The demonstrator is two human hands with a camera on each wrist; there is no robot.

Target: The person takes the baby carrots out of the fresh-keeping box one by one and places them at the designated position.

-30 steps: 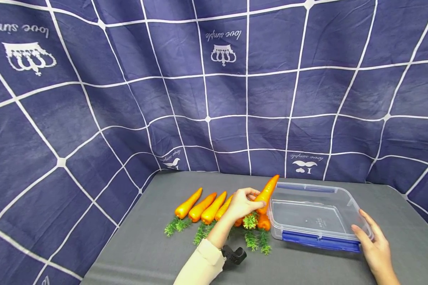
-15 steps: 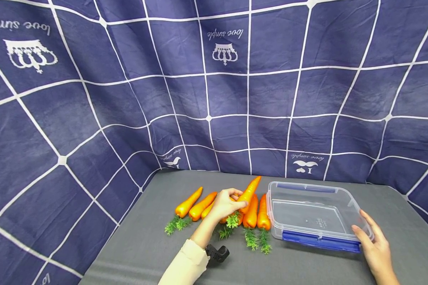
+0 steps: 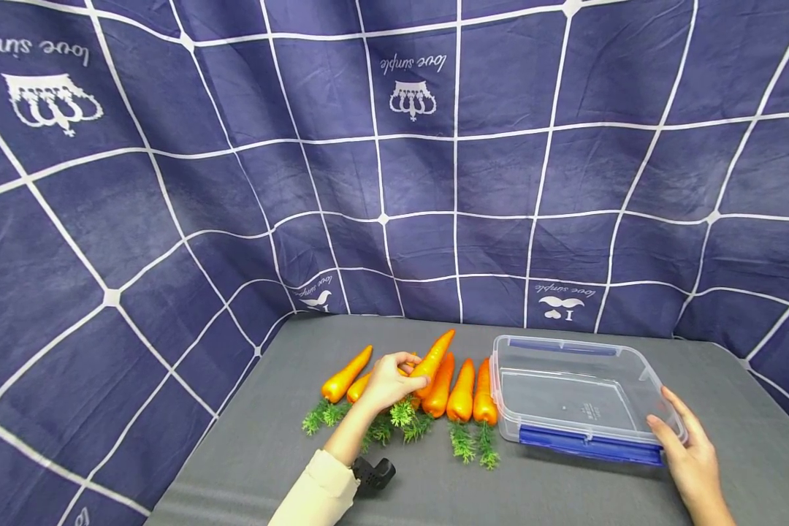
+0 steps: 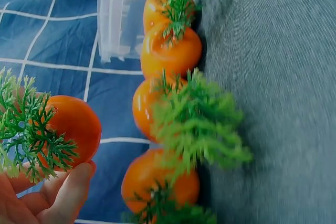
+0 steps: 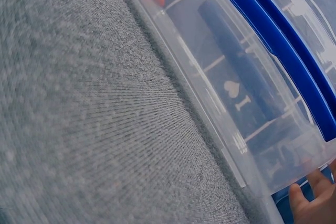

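Note:
My left hand (image 3: 386, 381) pinches an orange carrot (image 3: 434, 356) with green leafy tops, thick end toward me and tip pointing away. The held carrot (image 4: 76, 129) is raised beside the others in the left wrist view. Under and around it lies a row of several carrots (image 3: 461, 394), tops toward me; the hand partly hides those in the middle. To the right stands a clear plastic container (image 3: 565, 402) with blue clips. My right hand (image 3: 693, 446) holds its right side near the front corner, thumb at the rim.
The container's left wall touches or nearly touches the nearest carrot. Grey cloth (image 3: 500, 500) covers the table, and a blue curtain with white lines (image 3: 493, 183) hangs behind and at the left. A black strap device (image 3: 373, 475) is on my left wrist.
My left hand has moved left along the row, carrying the carrot away from the container. The carrots beside the container now show more fully. My right hand and the container stay put.

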